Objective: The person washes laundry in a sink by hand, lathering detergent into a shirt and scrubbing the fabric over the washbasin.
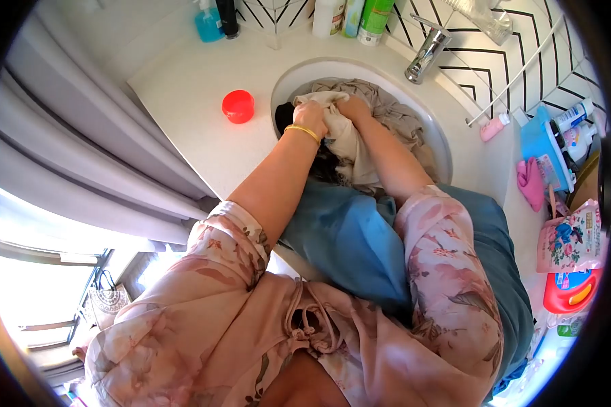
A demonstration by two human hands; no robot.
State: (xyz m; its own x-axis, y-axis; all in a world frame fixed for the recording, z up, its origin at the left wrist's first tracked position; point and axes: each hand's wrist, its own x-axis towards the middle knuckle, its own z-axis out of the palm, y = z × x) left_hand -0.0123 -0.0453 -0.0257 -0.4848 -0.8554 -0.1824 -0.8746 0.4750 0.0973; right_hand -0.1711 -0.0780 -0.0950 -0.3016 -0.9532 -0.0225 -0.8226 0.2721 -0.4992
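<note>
Over the round white sink [436,129], my left hand [310,117] and my right hand [353,108] are both closed on a cream cloth [352,141]. They sit close together, near the sink's back left. A wet-looking taupe garment [402,112] is bunched on the right side of the basin. Black cloth [327,165] lies under and beside my left wrist, partly hidden by it. A large blue cloth [360,234] drapes over the sink's front edge, between my forearms and beyond the right one. The bottom of the sink is hidden by the fabric.
A red cup [238,106] stands on the white counter [204,129], left of the sink. The chrome faucet [428,54] is behind right. Bottles line the back wall, including a green one [375,22]. A blue basket [548,149] and a red detergent bottle [569,292] are at right; grey curtains [81,136] hang left.
</note>
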